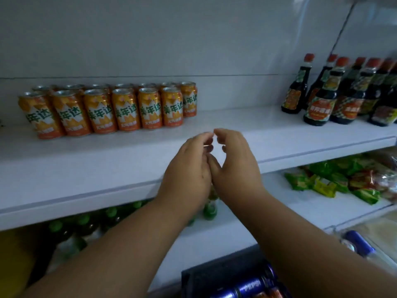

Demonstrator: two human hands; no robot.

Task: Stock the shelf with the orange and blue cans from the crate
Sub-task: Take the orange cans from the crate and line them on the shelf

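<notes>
Several orange cans (126,108) stand in two rows on the left of the white shelf (247,123). My left hand (189,166) and my right hand (234,162) hover side by side above the shelf's front edge, right of the cans. Their fingers are loosely curved toward each other and hold nothing. Below them, at the bottom of the view, a dark crate (214,272) holds blue cans (251,287) lying on their sides.
Dark sauce bottles with red caps (320,100) stand at the shelf's right end. The lower shelf carries green-capped bottles (86,224) on the left and green and yellow snack packets (343,181) on the right. Another blue can (358,244) lies at lower right.
</notes>
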